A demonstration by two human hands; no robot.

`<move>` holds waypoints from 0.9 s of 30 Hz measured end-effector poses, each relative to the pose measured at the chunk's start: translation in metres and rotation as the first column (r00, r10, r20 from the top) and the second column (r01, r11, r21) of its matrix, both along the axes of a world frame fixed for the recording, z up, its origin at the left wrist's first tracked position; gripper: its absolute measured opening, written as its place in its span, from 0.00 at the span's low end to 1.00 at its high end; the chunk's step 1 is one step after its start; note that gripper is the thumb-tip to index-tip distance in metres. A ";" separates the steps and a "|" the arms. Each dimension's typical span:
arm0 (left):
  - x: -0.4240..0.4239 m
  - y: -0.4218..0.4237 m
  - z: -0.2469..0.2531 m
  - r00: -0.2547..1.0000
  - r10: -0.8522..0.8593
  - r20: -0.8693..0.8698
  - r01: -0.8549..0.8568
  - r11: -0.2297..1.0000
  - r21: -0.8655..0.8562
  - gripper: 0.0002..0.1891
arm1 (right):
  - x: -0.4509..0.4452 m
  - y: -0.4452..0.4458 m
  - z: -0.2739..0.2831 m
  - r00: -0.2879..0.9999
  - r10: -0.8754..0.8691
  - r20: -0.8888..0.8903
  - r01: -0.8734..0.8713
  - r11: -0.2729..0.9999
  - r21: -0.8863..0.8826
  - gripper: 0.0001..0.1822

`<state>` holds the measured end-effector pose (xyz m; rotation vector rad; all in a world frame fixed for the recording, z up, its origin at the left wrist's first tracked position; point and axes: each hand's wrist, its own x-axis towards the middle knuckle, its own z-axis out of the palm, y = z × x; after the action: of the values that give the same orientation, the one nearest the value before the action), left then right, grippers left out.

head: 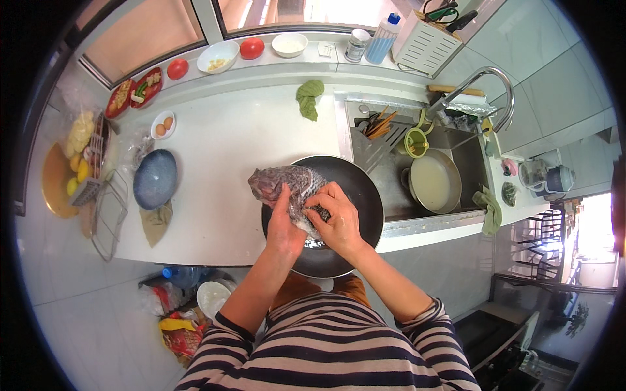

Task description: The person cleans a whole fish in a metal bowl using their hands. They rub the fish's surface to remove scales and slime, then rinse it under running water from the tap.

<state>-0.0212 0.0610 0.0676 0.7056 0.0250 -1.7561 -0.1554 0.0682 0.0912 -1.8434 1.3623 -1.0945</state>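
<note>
A dark-scaled raw fish (303, 182) lies partly over a round black pan (362, 195) at the counter's front edge. Its head points left, past the pan's rim. My left hand (285, 229) holds the fish from below and the left, with the thumb along the area behind its head. My right hand (335, 222) is on the fish's side, thumb and forefinger pinched together against the body. Whether something small is between those fingertips cannot be told. The tail end is hidden under my hands.
Right of the pan, a sink (362, 146) holds a pot of cloudy liquid (434, 182) and a green strainer cup (415, 142). A green cloth (309, 100) lies behind. A blue oval plate (155, 179) and a bowl of eggs (163, 125) stand left; tomatoes (252, 48) and bowls line the sill.
</note>
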 end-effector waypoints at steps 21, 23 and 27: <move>0.014 -0.015 -0.005 0.998 0.031 -0.050 -0.033 0.999 -0.036 0.24 | -0.052 0.022 -0.055 0.833 0.194 -0.518 -0.107 0.975 0.194 0.08; 0.016 -0.015 -0.006 0.999 0.033 -0.024 -0.033 0.999 -0.033 0.24 | -0.054 0.005 -0.058 0.702 0.183 -0.688 -0.026 0.972 0.233 0.11; 0.014 -0.012 -0.004 0.998 0.048 0.030 -0.047 0.999 -0.024 0.24 | -0.040 -0.024 -0.091 0.527 0.054 -0.848 0.079 0.991 0.112 0.13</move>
<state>-0.0067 0.0492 0.0639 0.7094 0.0007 -1.6974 -0.1956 0.0442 -0.0002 -2.3709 1.8942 0.0355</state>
